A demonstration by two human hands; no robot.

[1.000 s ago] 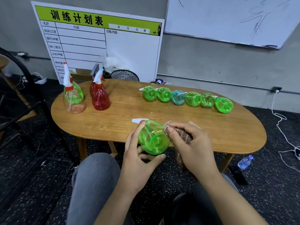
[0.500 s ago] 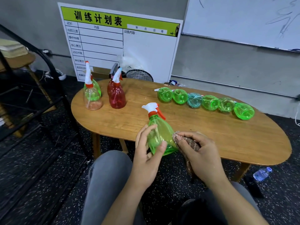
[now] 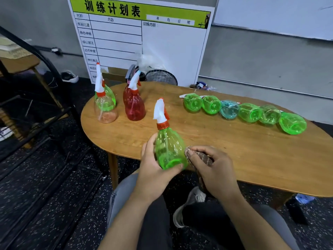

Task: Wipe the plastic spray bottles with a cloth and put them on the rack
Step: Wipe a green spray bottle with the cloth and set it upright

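A spray bottle gets its wipe-down at the tabletop's near edge

The left hand grips the upright green bottle at its base while the right hand pinches a cloth against its side; turning it steadily should reach every face. Six bottles lie toward the far edge, the rack left

Left hand fingers curled gripping, right hand fingers pinching
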